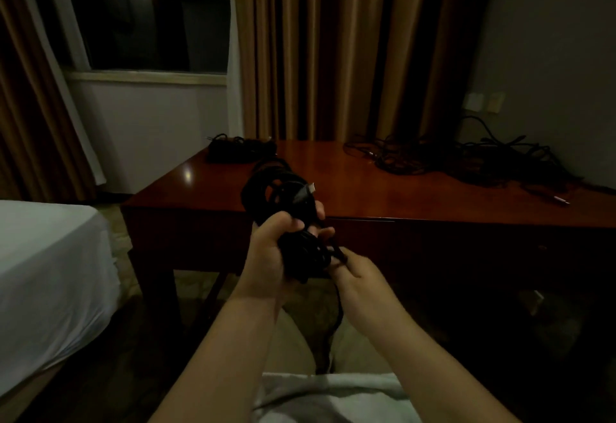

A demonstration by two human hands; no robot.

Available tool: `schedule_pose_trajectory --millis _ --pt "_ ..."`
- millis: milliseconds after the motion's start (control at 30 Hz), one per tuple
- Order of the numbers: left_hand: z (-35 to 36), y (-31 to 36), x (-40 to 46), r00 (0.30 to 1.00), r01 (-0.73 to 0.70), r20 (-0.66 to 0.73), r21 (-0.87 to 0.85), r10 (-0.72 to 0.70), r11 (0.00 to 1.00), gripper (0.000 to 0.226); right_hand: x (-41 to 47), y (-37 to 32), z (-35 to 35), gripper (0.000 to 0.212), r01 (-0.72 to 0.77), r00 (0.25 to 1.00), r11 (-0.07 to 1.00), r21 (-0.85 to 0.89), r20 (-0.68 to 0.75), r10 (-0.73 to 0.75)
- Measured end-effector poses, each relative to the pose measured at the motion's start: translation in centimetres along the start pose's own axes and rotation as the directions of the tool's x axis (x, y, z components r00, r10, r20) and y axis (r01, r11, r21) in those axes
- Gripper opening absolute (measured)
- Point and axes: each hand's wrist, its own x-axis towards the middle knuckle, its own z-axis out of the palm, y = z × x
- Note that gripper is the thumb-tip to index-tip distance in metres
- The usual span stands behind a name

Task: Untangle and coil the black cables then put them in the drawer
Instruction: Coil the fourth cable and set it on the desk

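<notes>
My left hand [273,256] grips a coiled black cable [276,189] in front of the desk, its loops standing up above my fingers and a silver-tipped plug [308,189] sticking out at the top. My right hand [358,277] pinches the loose end of that cable just below the coil; the rest of the strand hangs down between my knees. A tangled heap of black cables [466,159] lies on the right of the wooden desk [366,189]. The drawer front [400,232] under the desk edge is closed.
A smaller black bundle [240,149] sits at the desk's far left corner. A bed with a white sheet [50,262] stands to the left. Brown curtains [333,49] and a dark window are behind the desk, wall sockets [483,102] at the right.
</notes>
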Motion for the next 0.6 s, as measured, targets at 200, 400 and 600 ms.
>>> schedule_pose_trajectory --millis 200,400,600 --pt "-0.6 -0.5 0.3 0.988 -0.13 -0.069 0.132 0.139 0.983 0.029 -1.0 -1.3 1.1 0.033 -0.037 0.995 0.935 0.354 -0.07 0.066" --pt "0.4 -0.3 -0.4 0.996 0.014 -0.083 0.024 -0.012 1.0 0.026 1.1 -1.5 -0.9 0.035 -0.186 0.959 0.763 0.619 -0.055 0.278" --pt "0.5 1.1 0.2 0.968 -0.091 -0.241 -0.111 0.062 0.99 0.022 0.9 0.0 -3.0 0.028 0.054 0.992 0.98 -0.192 0.126 -0.03"
